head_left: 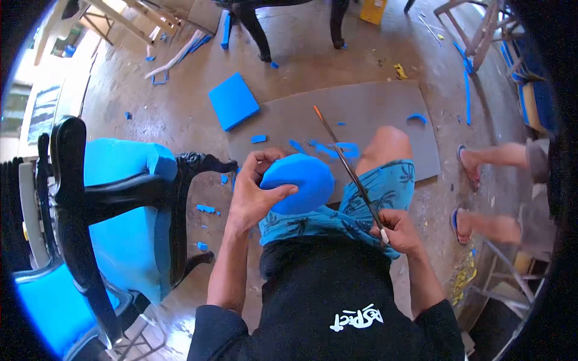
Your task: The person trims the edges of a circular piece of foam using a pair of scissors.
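My left hand (pixel 256 192) is closed on a rounded piece of blue foam (pixel 304 183), thumb on its near face and fingers behind its edge. It is held over my lap. My right hand (pixel 398 231) grips the white end of a long, thin, dark blade-like tool (pixel 349 165). The tool slants up and away to an orange tip, beside the foam and apart from it. I cannot tell whether its edge is sharp. Beyond my hands, blue foam scraps (pixel 343 149) lie on a brown board (pixel 385 99) on the floor.
To my left stands a black carved chair (pixel 114 195) with blue foam padding. A square blue foam block (pixel 233 101) overlaps the board's edge. Black furniture legs (pixel 253 33) are ahead. At right are a person's sandalled feet (pixel 466 225) and a metal frame (pixel 506 271).
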The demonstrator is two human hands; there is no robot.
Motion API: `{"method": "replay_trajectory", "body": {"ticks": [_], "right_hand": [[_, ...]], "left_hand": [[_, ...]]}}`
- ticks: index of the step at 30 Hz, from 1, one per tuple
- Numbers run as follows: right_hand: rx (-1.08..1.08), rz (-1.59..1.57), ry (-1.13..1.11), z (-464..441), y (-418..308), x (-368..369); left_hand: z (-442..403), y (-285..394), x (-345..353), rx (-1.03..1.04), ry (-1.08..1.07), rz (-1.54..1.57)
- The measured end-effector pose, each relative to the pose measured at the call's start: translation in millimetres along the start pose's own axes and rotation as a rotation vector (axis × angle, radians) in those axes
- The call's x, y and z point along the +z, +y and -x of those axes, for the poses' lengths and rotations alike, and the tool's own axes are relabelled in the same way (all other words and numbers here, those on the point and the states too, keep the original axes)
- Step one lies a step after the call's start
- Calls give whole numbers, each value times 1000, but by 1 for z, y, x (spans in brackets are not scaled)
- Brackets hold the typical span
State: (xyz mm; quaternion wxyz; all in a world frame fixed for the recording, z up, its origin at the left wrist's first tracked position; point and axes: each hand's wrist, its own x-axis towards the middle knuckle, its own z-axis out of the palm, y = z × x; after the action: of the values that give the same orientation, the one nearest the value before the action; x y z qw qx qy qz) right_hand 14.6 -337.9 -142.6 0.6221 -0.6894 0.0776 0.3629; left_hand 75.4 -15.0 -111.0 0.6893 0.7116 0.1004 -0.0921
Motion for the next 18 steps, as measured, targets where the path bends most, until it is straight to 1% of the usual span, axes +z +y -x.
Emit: {"method": "replay_trajectory", "body": {"ticks": [1,6,8,9,11,13,15,17,18], "right_hand": [[-14,-57,-7,0,2,0],[-34,-51,-49,0,7,-4],[-52,-65,-65,0,9,-7],[-77,-40,-79,0,10,-8],[-100,-10,-93,0,12,-12],[-188,74,-121,-1,14,-15],[-162,97,-141,0,6,-16],[-133,117,-156,1,-3,-16],[-164,171,-183,0,-8,-17]], "left_hand": [[0,-1,-1,10,-22,-5],[5,1,-3,34,-58,42],[6,1,-5,66,-35,-153],[5,0,-5,66,-35,-151],[4,-1,-4,-4,1,-81],[5,6,-3,-18,19,-60],[4,7,-3,-36,32,-40],[2,3,-11,-153,-76,-103],[3,3,-12,-159,-81,-101]]}}
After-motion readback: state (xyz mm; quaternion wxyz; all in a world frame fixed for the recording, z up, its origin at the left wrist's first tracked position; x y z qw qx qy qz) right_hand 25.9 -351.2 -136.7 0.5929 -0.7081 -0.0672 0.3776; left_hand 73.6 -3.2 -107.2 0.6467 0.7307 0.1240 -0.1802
